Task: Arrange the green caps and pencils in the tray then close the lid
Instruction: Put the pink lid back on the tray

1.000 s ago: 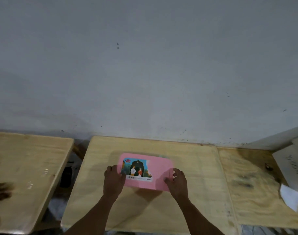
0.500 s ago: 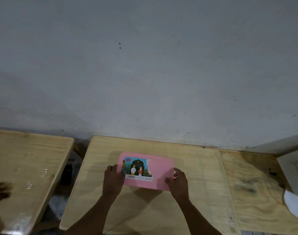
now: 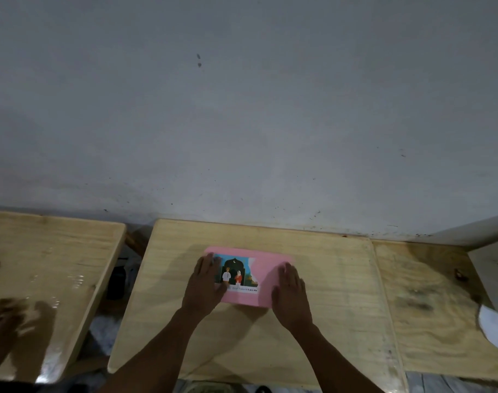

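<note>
A pink lid [image 3: 266, 269] with a colourful picture sticker lies flat on the middle wooden table [image 3: 327, 279], covering the tray, which is hidden beneath it. My left hand [image 3: 205, 282] lies flat on the lid's left part, fingers spread over the sticker's edge. My right hand [image 3: 288, 296] lies flat on the lid's right part, palm down. No green caps or pencils show.
A second wooden table [image 3: 43, 265] stands to the left across a gap, with another person's blurred hand [image 3: 4, 316] on it. A third table [image 3: 429, 293] adjoins on the right, bearing white paper [image 3: 494, 327]. A grey wall rises behind.
Both hands have slid from the lid's near edge up onto its top and now lie flat on it. A blurred hand has come into view at the left.
</note>
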